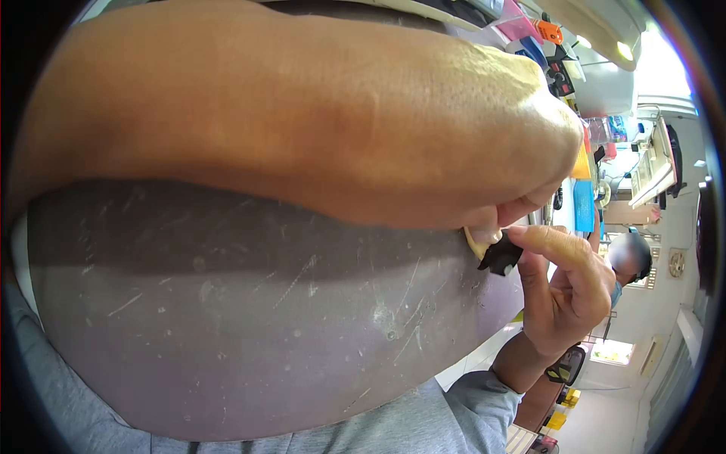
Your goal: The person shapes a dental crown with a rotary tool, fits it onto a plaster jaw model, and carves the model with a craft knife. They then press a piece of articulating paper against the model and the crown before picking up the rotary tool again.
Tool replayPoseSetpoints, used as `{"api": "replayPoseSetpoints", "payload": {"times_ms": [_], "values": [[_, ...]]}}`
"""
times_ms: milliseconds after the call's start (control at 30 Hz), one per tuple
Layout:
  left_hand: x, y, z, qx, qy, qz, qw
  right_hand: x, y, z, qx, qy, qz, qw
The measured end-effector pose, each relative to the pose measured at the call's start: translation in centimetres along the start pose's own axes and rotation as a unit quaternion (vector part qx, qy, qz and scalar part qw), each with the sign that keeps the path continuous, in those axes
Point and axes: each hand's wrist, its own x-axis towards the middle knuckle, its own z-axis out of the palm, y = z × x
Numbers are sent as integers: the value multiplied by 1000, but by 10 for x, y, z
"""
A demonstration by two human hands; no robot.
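My left hand (522,136) reaches in from the upper left, its forearm large and close to the camera. Its fingers are curled, with a small cream-coloured piece (475,245) at their tips. Just below them, my right hand (571,291) pinches a small black piece (501,256) between thumb and finger. The black piece touches or overlaps the cream one; which, I cannot tell. Both hands meet over the right end of a scratched grey surface (249,318). The left fingers are partly hidden behind that hand.
A blue basket (583,204), a clear bottle (600,130) and an orange item (548,31) are beyond my hands. Another person (630,256) is farther back at the right. Yellow items (557,420) lie at the lower right. My grey sleeve (480,405) is near the surface's edge.
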Motion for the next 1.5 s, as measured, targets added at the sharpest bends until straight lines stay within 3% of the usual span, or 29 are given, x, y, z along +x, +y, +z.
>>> {"api": "replayPoseSetpoints", "payload": {"times_ms": [333,700,1500], "values": [[9,-4,7,19,-15,-6,1000,-4,13,2,-34,14,-25,999],[12,0,11,30,-21,-5,999,-13,4,17,-52,86,6,995],[9,0,14,30,-14,5,999,-20,4,20,-37,90,25,995]]}}
